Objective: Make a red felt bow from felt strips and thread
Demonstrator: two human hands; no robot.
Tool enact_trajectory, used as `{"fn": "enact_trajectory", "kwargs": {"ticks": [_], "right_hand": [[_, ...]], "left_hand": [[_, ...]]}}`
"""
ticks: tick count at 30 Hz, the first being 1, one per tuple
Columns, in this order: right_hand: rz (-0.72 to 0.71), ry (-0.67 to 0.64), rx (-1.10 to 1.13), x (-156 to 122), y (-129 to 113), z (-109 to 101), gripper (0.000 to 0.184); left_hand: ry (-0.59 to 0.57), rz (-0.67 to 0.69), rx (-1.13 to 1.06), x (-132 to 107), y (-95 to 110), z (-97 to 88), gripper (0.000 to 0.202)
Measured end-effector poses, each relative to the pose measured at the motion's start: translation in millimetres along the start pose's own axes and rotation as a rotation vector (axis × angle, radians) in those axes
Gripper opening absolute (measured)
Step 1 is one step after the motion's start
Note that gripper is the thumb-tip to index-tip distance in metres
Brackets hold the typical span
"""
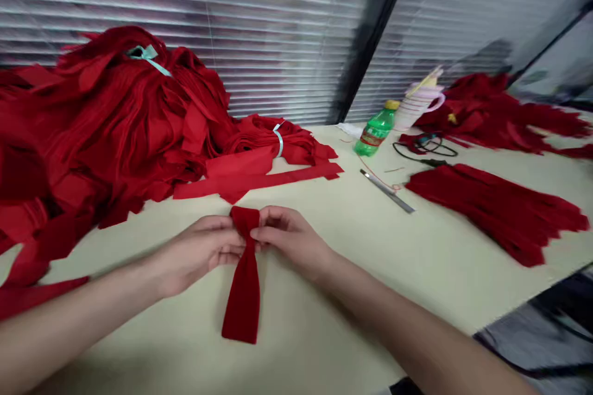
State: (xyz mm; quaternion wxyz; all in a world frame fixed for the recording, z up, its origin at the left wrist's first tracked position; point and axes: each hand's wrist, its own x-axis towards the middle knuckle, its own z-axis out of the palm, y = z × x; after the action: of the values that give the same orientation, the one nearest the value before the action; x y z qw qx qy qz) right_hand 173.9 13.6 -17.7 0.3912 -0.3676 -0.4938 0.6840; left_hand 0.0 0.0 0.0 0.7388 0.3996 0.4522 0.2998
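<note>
A dark red velvet-like fabric strip (243,305) is pinched together near its upper part, where it narrows like a bow. My left hand (208,247) grips it from the left, some fingers behind the cloth. From the right, my right hand (287,237) holds the same narrow spot, thumb in front. The strip's wider lower end hangs toward me over the pale table (315,321). Just beyond my hands lie flat red fabric strips (259,182).
A large heap of red fabric strips (139,117) covers the left. A tied bundle (278,136) lies beside it. Toward the right are a green bottle (376,129), a white mug (417,105), a metal ruler-like strip (386,190) and a neat fabric stack (495,207). Window blinds (278,31) stand behind.
</note>
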Motion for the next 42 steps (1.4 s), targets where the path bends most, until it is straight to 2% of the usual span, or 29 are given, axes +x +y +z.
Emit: {"fn": "enact_trajectory", "kwargs": {"ticks": [6, 10, 14, 19, 25, 28, 31, 36, 39, 42], "right_hand": [[0.049, -0.036, 0.215, 2.6, 4.0, -2.4, 0.015], [0.074, -0.062, 0.31, 2.6, 2.0, -4.3, 0.014], [0.062, -0.069, 0.251, 2.3, 1.6, -2.5, 0.019], [0.107, 0.031, 0.05, 1.3, 4.2, 0.5, 0.029], [0.065, 0.039, -0.024, -2.2, -2.9, 4.3, 0.028], [0.043, 0.077, -0.06, -2.9, -4.0, 5.9, 0.025], [0.014, 0.063, -0.058, -2.5, -1.2, 6.5, 0.019], [-0.05, 0.04, 0.042, 0.0, 3.0, 3.9, 0.011], [-0.011, -0.002, 0.063, 1.4, 2.9, 0.6, 0.009], [0.024, 0.036, 0.046, 2.0, 1.9, -1.6, 0.008]], "left_hand": [[-0.001, 0.067, 0.24, 2.2, 4.5, 1.2, 0.018], [0.021, 0.198, 0.325, 1.2, 4.6, 0.6, 0.019], [0.004, 0.28, 0.439, -0.8, 4.9, -2.0, 0.017], [0.011, 0.279, 0.602, -1.0, 4.1, -4.1, 0.02], [0.046, 0.378, 0.637, 0.0, 6.1, -1.8, 0.015], [0.057, 0.355, 0.632, -1.9, 7.1, -1.3, 0.012], [0.068, 0.32, 0.622, -3.2, 6.9, -1.0, 0.01], [0.099, 0.255, 0.658, -0.8, 1.6, 0.2, 0.018], [0.089, 0.182, 0.587, 1.3, -0.5, 0.5, 0.021], [0.07, 0.129, 0.515, 1.4, 1.8, 0.9, 0.024]]}}
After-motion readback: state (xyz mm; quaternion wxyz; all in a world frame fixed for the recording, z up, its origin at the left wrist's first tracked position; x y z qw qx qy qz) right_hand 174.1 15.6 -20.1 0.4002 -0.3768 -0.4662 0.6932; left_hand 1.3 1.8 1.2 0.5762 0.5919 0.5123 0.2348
